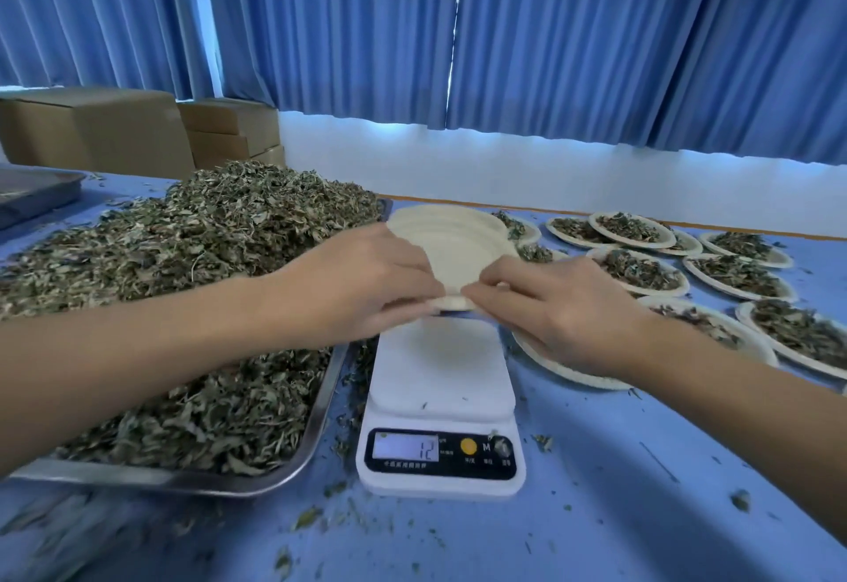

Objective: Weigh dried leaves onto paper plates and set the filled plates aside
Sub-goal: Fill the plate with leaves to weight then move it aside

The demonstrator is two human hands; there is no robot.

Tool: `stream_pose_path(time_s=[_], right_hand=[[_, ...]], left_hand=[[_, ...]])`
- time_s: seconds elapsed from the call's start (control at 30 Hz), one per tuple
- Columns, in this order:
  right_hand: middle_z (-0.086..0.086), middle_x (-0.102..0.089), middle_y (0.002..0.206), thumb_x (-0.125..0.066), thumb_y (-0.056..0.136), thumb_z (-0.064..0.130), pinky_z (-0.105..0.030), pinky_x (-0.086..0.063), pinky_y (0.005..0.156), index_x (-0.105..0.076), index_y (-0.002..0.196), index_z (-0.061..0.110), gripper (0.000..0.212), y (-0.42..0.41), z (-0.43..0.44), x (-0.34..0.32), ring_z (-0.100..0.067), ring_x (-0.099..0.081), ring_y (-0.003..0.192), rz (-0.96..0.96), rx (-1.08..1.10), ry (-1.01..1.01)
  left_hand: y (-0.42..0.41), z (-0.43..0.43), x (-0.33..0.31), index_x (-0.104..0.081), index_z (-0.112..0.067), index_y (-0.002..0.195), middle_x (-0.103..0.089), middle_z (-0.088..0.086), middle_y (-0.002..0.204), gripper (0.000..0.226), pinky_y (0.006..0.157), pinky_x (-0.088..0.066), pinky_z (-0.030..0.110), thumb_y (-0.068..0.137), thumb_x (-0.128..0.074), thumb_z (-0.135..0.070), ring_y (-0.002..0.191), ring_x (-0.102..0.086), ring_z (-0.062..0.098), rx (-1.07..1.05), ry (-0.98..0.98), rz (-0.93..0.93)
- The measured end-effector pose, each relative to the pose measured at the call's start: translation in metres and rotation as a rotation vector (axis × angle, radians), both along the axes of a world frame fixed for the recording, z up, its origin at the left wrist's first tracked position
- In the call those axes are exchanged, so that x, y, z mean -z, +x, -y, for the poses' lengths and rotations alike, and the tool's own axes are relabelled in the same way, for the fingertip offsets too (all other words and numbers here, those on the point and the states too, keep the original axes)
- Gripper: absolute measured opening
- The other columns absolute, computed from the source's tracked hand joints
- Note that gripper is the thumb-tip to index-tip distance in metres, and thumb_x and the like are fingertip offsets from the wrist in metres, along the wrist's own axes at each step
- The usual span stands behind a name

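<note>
Stack of empty paper plates point(458, 242): white, tilted, held in the air above the far end of the scale point(440, 402), centre of the scene. Left hand point(366, 279): fingers curled round the stack's near-left rim, grasping it. Right hand point(559, 306): fingertips pinching the stack's near rim, just beside the left hand. Scale: white, on the blue table point(641, 467), display point(405, 447) reading 12. Dried leaves point(206, 233): green-grey, heaped high in a metal tray point(316, 402) to the left, touching the scale's left side; loose crumbs scattered over the near table. Filled plates point(637, 272): many, each bearing a portion of leaves, set out and overlapping in rows to the right. Second tray point(32, 191): far left, contents unclear. Cardboard boxes point(114, 127): far left, stacked. Blue curtains point(550, 31): along the far wall.
</note>
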State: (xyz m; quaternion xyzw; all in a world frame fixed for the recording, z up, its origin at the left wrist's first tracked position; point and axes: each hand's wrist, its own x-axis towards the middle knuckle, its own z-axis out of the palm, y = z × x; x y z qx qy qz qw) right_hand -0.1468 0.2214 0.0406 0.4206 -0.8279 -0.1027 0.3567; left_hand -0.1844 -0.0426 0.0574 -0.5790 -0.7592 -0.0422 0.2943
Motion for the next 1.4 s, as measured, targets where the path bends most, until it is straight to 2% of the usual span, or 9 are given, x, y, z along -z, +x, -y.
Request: stream_pose_path(time_s=[0.3, 0.47, 0.57, 0.67, 0.8, 0.97, 1.17, 1.3, 1.4], right_hand=[[-0.005, -0.065, 0.091, -0.052, 0.103, 0.025, -0.032, -0.047, 0.046, -0.073, 0.098, 0.009, 0.028, 0.051, -0.004, 0.060, -0.021, -0.060, 0.063, 0.145, 0.035, -0.268], [0.011, -0.030, 0.051, -0.052, 0.095, 0.022, -0.026, -0.030, 0.047, -0.029, 0.062, 0.030, 0.041, 0.046, -0.013, 0.075, -0.013, -0.033, 0.047, 0.265, 0.242, -0.743], [0.010, -0.026, 0.044, -0.064, 0.087, -0.002, -0.030, -0.031, 0.046, -0.027, 0.055, 0.028, 0.058, 0.041, -0.017, 0.079, -0.013, -0.032, 0.045, 0.305, 0.295, -0.787], [0.005, -0.027, 0.043, -0.065, 0.083, -0.004, -0.025, -0.029, 0.047, -0.029, 0.053, 0.022, 0.054, 0.034, -0.019, 0.083, -0.013, -0.033, 0.047, 0.340, 0.341, -0.814], [0.005, -0.029, 0.045, -0.062, 0.087, 0.002, -0.024, -0.026, 0.050, -0.030, 0.054, 0.012, 0.047, 0.030, -0.026, 0.088, -0.010, -0.030, 0.047, 0.485, 0.353, -0.774], [0.002, -0.030, 0.046, -0.063, 0.088, 0.007, -0.026, -0.027, 0.050, -0.031, 0.056, 0.009, 0.045, 0.035, -0.030, 0.090, -0.008, -0.028, 0.048, 0.581, 0.422, -0.660], [-0.001, -0.036, 0.046, -0.063, 0.087, 0.007, -0.046, -0.041, 0.052, -0.033, 0.056, 0.012, 0.043, 0.040, -0.021, 0.088, -0.013, -0.033, 0.048, 0.565, 0.499, -0.581], [0.001, -0.035, 0.046, -0.063, 0.087, 0.005, -0.040, -0.036, 0.051, -0.035, 0.056, 0.009, 0.042, 0.042, -0.021, 0.087, -0.013, -0.033, 0.048, 0.547, 0.485, -0.586], [0.003, -0.032, 0.046, -0.064, 0.088, 0.005, -0.037, -0.032, 0.050, -0.032, 0.056, 0.012, 0.046, 0.042, -0.022, 0.088, -0.012, -0.030, 0.048, 0.545, 0.477, -0.591]], left_hand=[[0.034, 0.007, 0.038, -0.077, -0.022, 0.112, -0.074, -0.014, 0.105, 0.037, 0.084, -0.055, 0.024, 0.097, -0.059, -0.051, 0.094, -0.067, -0.002, -0.037, 0.058, 0.557], [0.000, 0.017, 0.025, -0.074, -0.032, 0.103, -0.072, -0.018, 0.087, 0.019, 0.065, -0.050, 0.018, 0.099, -0.055, -0.035, 0.073, -0.065, 0.001, -0.361, 0.467, 0.536], [-0.035, 0.030, 0.012, -0.055, -0.024, 0.139, -0.062, 0.002, 0.134, 0.049, 0.095, -0.052, 0.036, 0.092, -0.062, -0.017, 0.110, -0.064, 0.020, -0.751, 0.063, 0.656], [-0.048, 0.033, 0.006, -0.026, -0.022, 0.159, -0.032, 0.004, 0.162, 0.086, 0.111, -0.041, 0.034, 0.088, -0.073, -0.031, 0.138, -0.044, 0.023, -0.898, -0.445, 0.830], [-0.057, 0.026, 0.015, -0.022, -0.022, 0.160, -0.027, 0.004, 0.163, 0.102, 0.053, -0.047, 0.004, 0.080, -0.083, -0.034, 0.140, -0.039, 0.026, -0.973, -0.556, 0.812], [-0.064, 0.020, 0.023, -0.027, -0.016, 0.158, -0.035, 0.005, 0.159, 0.105, 0.108, -0.041, 0.033, 0.074, -0.088, -0.031, 0.140, -0.042, 0.028, -0.996, -0.589, 0.719], [-0.058, 0.027, 0.014, -0.037, -0.021, 0.155, -0.052, 0.009, 0.146, 0.084, 0.047, -0.047, 0.016, 0.083, -0.080, -0.016, 0.078, -0.057, 0.018, -0.995, -0.496, 0.781], [-0.054, 0.035, -0.003, -0.042, -0.020, 0.152, -0.057, 0.009, 0.139, 0.081, 0.093, -0.057, 0.045, 0.082, -0.080, -0.008, 0.107, -0.067, 0.033, -0.952, -0.352, 0.815], [-0.050, 0.039, -0.016, -0.039, -0.019, 0.153, -0.049, 0.010, 0.147, 0.084, 0.099, -0.054, 0.049, 0.081, -0.082, -0.012, 0.117, -0.062, 0.035, -0.921, -0.266, 0.798]])
